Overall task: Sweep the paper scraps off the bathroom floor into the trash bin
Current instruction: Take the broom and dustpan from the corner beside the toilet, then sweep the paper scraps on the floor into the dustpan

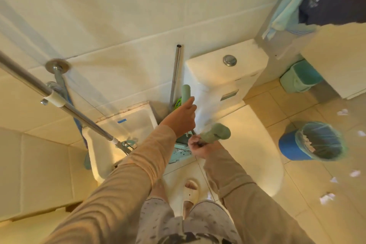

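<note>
The two pale green plastic handles (186, 93) of broom and dustpan are gripped, one in the closed left hand (181, 120) and one in the closed right hand (200, 147), evidently so both tools can be lifted from the corner beside the white ceramic toilet (223, 77) together, while white paper scraps (326, 197) lie near the blue lined trash bin (291, 146).

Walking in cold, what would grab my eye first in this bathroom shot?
Probably the two hands at centre: the left hand and right hand each grip a pale green handle beside the toilet. Next, the blue trash bin with its liner stands on the floor at right, and white paper scraps lie scattered on the tiles near it.
</note>
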Demonstrator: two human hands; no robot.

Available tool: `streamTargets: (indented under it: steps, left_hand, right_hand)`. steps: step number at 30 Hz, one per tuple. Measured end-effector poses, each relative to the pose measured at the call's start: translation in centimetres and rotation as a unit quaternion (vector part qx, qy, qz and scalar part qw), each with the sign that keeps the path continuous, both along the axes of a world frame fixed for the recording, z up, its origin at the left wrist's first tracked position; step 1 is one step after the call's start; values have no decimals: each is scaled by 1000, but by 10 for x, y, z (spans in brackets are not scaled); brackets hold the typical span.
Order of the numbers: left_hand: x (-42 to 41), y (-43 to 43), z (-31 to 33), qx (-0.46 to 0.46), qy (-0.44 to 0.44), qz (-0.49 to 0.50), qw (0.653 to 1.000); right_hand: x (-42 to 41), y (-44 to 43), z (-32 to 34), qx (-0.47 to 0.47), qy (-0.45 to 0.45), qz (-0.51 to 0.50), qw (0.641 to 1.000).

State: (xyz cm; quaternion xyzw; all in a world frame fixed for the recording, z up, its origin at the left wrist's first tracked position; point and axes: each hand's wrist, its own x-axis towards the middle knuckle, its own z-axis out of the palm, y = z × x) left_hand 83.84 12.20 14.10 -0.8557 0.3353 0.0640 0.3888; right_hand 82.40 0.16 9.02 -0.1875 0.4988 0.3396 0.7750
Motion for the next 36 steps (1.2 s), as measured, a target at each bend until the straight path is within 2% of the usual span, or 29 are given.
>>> streamTargets:
  steps: [6,9,12,15,18,22,25,28,32,36]
  left_hand:
    - [-6,3,2,-4,-6,-50,999]
    - [-8,10,9,-20,43,-80,996]
    - [-14,17,26,-39,60,-182,981]
    - [-21,13,30,17,138,-267,954]
    - [-31,-3,48,50,126,-332,933]
    - [-46,-17,51,74,99,-369,921]
    - [-52,-26,47,52,96,-374,921]
    - [-55,-33,44,17,113,-346,931]
    - [-66,-38,31,-19,152,-281,948]
    - [-81,-44,16,-56,163,-215,961]
  right_hand:
    - [-41,-12,-25,-30,12,-17,999]
    - [-63,-9,-30,-43,-5,14,999]
    - [-97,-2,-32,-21,5,-4,1000]
    - [-130,5,-33,-27,6,-23,999]
    - [-159,6,-23,-11,1,-51,999]
    - [-202,-2,-12,-21,-13,-55,998]
    - [-237,-18,-9,-22,-27,-33,999]
    - [-264,-38,-3,-42,-48,68,996]
    - [-282,-55,11,-79,-5,95,992]
    - [-300,-71,20,-165,22,175,970]
